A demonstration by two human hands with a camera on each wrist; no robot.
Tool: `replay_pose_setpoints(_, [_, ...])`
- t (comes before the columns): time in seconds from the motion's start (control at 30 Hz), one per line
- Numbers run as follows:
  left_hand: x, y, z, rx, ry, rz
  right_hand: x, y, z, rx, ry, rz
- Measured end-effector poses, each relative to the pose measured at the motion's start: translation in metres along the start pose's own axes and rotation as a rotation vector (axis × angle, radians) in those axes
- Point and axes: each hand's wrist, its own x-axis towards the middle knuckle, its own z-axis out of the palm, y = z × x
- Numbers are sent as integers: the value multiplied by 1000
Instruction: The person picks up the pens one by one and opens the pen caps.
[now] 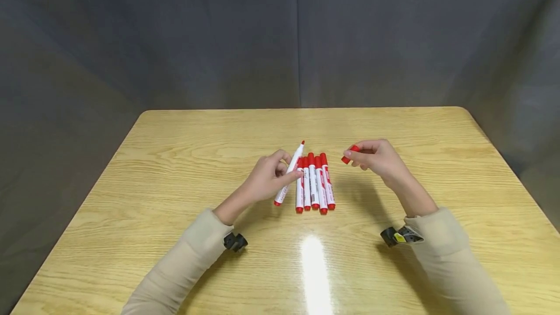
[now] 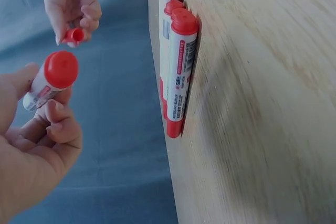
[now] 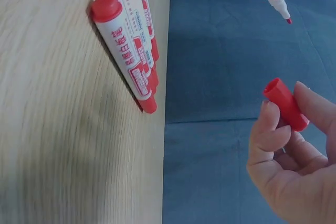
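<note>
My left hand [image 1: 268, 175] holds an uncapped whiteboard marker [image 1: 289, 175] by its white barrel, the red tip pointing up and away. In the left wrist view the red end of that marker [image 2: 61, 70] faces the camera. Between thumb and fingers my right hand [image 1: 379, 159] pinches a red marker cap [image 1: 350, 155], whose hollow end shows in the right wrist view [image 3: 285, 104]. Cap and uncapped marker are apart, on either side of a row of several capped red markers [image 1: 314, 183] lying side by side on the table.
The wood-grain table [image 1: 197, 145] has rounded far corners, and a dark grey curtain [image 1: 218, 38] hangs behind and beside it. A bright light reflection falls on the near part of the tabletop. Small black devices sit at both wrists, by the beige sleeves [image 1: 183, 256].
</note>
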Motion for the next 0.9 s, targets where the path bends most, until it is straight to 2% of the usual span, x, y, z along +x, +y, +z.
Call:
replay_pose_setpoints(0.17, [-1, -4, -3, -67, 36, -65, -2, 7, -6, -7, -9, 8])
replay_pose_setpoints(0.33, [0, -8, -6, -114, 102, -124, -6, 14, -12, 17, 3, 30])
replay_pose_setpoints(0.5, [-1, -12, -11, -116, 160, -128, -9, 20, -18, 42, 14, 68])
replay_pose_setpoints(0.73, [-2, -18, -16, -86, 198, -150, -12, 24, -24, 21, 20, 85])
replay_pose_setpoints(0.9, [-4, -24, -21, -54, 232, -139, -14, 26, -28, 11, 22, 87])
